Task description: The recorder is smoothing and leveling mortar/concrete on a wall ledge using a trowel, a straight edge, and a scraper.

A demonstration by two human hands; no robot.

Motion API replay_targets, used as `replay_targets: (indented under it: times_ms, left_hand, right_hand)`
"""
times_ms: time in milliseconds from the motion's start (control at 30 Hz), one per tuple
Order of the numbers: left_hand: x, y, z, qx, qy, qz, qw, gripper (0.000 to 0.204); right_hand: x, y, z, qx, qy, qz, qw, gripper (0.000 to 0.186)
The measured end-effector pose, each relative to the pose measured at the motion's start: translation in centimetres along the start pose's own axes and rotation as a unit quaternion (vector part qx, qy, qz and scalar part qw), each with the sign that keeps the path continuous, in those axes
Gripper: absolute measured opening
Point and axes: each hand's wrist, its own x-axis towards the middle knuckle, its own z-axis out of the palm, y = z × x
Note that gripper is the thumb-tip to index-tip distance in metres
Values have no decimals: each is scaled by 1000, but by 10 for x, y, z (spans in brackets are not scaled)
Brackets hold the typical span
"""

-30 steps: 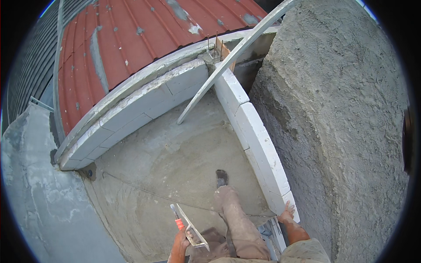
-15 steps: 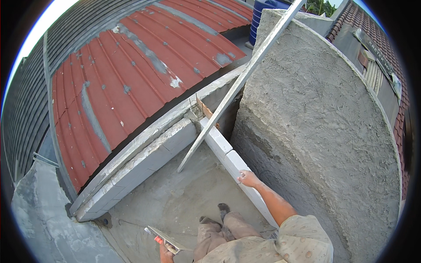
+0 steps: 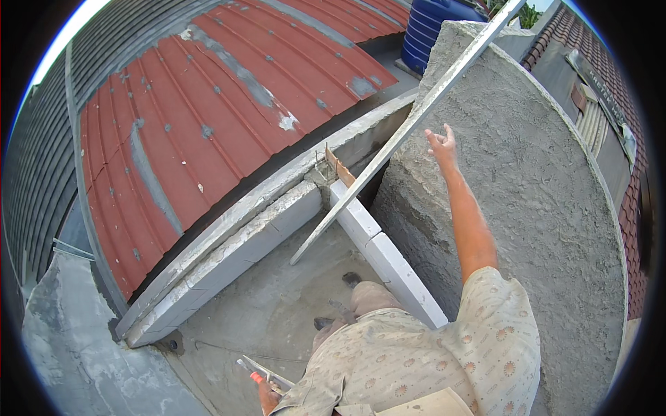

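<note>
At the lower edge, left hand [image 3: 267, 399]: is gripping a flat tool [image 3: 270, 373], the grip being narrow about its orange handle [image 3: 257, 378]
Tool position: is lying beside the shirt [image 3: 409, 353], above the grey floor [image 3: 257, 305], pale tip pointing to the upper left
Right hand [image 3: 442, 144]: is hanging raised at the end of an outstretched arm, against the backdrop of a rough grey wall [image 3: 541, 180]; the grip is standing wide, fingers spread apart
Long pale bar [image 3: 383, 159]: is slanting from the floor corner area to the upper right, passing just beside the right hand's fingertips, which are appearing apart from it
Right block wall [image 3: 395, 267]: is running from below the bar toward the person, its white blocks standing end to end
Left block wall [image 3: 236, 260]: is meeting the other near the corner, where thin metal rods [image 3: 326, 154] and an orange-brown board [image 3: 338, 166] are standing
Shoes [image 3: 352, 279]: are resting on the floor between the two block walls, one farther forward
Red roof [image 3: 180, 132]: is sloping beyond the left block wall, grey patches marking its ribbed sheets
Blue tank [image 3: 433, 35]: is standing behind the bar, near the rough wall's upper end
</note>
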Motion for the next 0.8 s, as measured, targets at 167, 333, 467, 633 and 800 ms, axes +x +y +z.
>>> replay_targets:
  times_ms: [167, 333, 467, 633, 800]
  left_hand:
    - [31, -49, 4, 9, 12, -46, 999, 14]
    - [30, -31, 100, 51, 21, -84, 995, 14]
    - [29, -5, 148, 78, 17, -77, 994, 14]
    - [28, 10, 176, 89, 11, -73, 993, 14]
    - [30, 16, 188, 87, 4, -68, 994, 14]
  right_hand:
    - [78, -39, 32, 31, 93, -62, 993, 116]
    - [109, 12, 83, 44, 128, -93, 986, 99]
    - [84, -1, 85, 100, 130, -134, 977, 82]
    - [8, -83, 135, 163, -68, -198, 964, 78]
    - [-53, -141, 204, 226, -188, -296, 909, 87]
